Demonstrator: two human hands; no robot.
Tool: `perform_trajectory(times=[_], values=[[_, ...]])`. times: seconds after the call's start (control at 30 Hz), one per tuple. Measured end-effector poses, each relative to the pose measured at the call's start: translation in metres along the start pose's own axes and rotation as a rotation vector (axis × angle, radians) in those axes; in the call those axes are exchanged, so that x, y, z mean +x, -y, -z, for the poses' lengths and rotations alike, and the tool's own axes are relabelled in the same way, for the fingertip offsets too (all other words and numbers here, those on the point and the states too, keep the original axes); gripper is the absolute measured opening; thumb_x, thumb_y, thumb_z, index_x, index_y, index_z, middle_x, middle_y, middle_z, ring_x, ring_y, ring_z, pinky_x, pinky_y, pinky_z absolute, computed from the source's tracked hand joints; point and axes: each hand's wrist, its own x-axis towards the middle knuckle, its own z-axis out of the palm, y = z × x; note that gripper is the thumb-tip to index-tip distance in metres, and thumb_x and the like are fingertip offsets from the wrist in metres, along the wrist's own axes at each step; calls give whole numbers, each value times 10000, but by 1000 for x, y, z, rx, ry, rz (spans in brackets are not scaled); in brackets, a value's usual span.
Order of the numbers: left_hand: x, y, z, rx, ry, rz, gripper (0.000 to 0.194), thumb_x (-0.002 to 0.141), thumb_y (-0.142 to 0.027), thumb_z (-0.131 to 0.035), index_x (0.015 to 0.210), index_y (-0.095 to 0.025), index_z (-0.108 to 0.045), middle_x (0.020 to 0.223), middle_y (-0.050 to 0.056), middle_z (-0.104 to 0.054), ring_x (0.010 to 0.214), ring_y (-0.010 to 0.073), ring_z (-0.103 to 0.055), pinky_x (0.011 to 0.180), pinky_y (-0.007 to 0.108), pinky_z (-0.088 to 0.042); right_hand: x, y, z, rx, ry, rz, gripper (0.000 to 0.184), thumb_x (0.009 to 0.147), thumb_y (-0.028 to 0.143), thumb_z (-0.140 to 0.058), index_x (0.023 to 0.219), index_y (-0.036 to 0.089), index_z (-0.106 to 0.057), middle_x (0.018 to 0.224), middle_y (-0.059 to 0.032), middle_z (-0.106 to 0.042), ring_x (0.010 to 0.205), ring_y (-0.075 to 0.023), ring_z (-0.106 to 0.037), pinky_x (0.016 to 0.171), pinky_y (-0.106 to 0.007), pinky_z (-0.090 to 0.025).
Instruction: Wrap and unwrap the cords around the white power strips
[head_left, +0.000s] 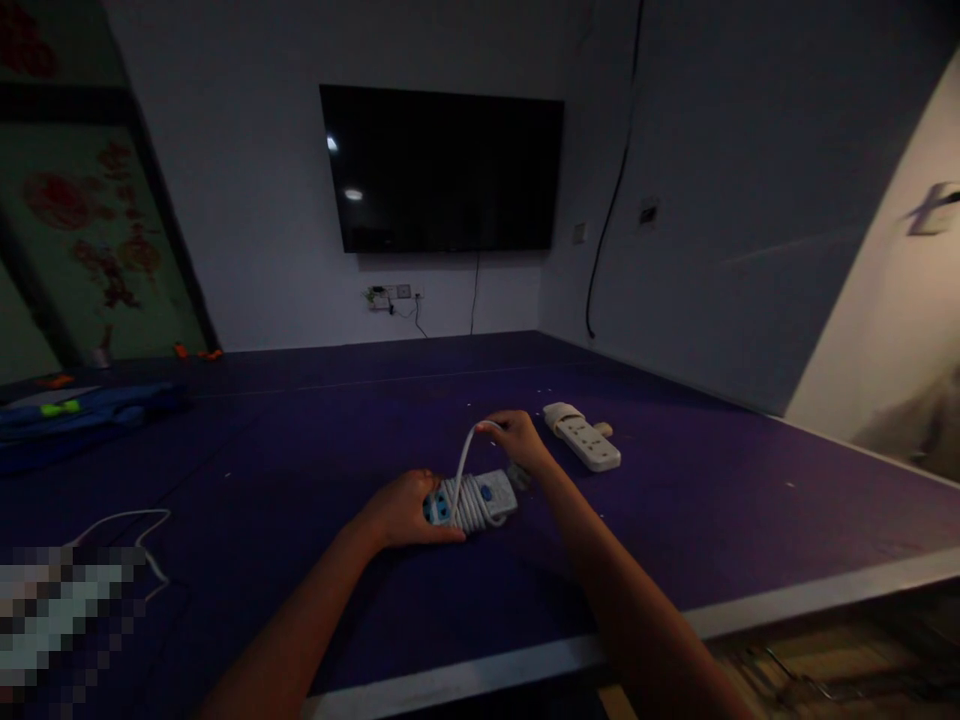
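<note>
A white power strip [484, 498] with blue buttons lies on the dark purple table [675, 520], its white cord [461, 470] wound around its body. My left hand [409, 507] grips the near end of the strip and holds it down. My right hand [517, 438] is closed on a loop of the cord, lifted just above the strip's far end. A second white power strip [583, 436] lies on the table right behind my right hand, apart from it.
A thin white cable [127, 525] curls at the table's left, next to a blurred-out patch. A blue object [82, 415] lies at the far left. A black television [442, 168] hangs on the back wall. The table's pale front edge [787, 600] runs below my arms.
</note>
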Motion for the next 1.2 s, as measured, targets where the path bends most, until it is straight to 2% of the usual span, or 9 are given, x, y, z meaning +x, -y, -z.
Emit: perform_trajectory(times=[0.1,0.2,0.33,0.5,0.63,0.83,1.0,1.2], values=[[-3,-5,-2,-24,46,-99,482,556,-602,-666,802,-188,-648,795,60,-645,728,191,-577,683,273,-425,-1,-6,-4,65,139,-58,405,652,509,-619,562,114,-615,424,72,-363,419,-49,-283,415,-192,-194],[-4,-10,-6,-50,55,-164,537,538,-620,-670,839,-175,-650,804,74,-642,747,203,-580,719,296,-440,-3,-13,-11,129,224,-122,440,636,547,-616,552,115,-593,406,82,-327,394,-40,-245,395,-193,-158],[-4,-12,-6,-36,9,-245,623,543,-629,-667,954,-163,-623,893,97,-642,829,230,-586,774,340,-450,-5,-19,-24,235,256,-160,485,602,605,-620,524,130,-562,391,84,-312,386,-39,-228,387,-199,-145],[-6,-10,-8,-13,-27,-335,650,556,-625,-669,998,-154,-597,912,91,-642,823,223,-595,761,346,-466,-10,-23,-40,303,279,-160,485,597,598,-650,476,144,-528,407,71,-321,410,-43,-239,401,-208,-160],[-6,-8,-12,-18,-56,-346,684,550,-630,-674,1022,-142,-591,894,96,-646,807,222,-599,753,350,-476,-14,-25,-47,319,207,-149,414,604,539,-682,531,143,-583,450,51,-403,440,-58,-305,425,-209,-226],[-4,-5,-13,-38,-140,-294,903,465,-666,-699,1131,-76,-541,957,148,-633,881,259,-594,800,383,-483,-12,-22,-55,329,9,-147,409,615,533,-663,513,144,-592,437,46,-411,438,-69,-328,436,-219,-246],[-3,-5,-12,-58,-133,-257,780,469,-664,-698,1024,-128,-588,932,115,-633,851,239,-595,790,371,-480,-12,-18,-59,284,-107,-119,385,638,515,-644,574,134,-640,470,28,-478,464,-85,-382,460,-226,-282],[-1,-7,-10,-141,-71,-330,686,486,-630,-714,971,-158,-605,914,80,-658,835,219,-606,793,339,-469,-15,-12,-62,196,-95,-132,369,651,485,-637,542,133,-630,482,10,-516,483,-100,-424,468,-224,-317]])
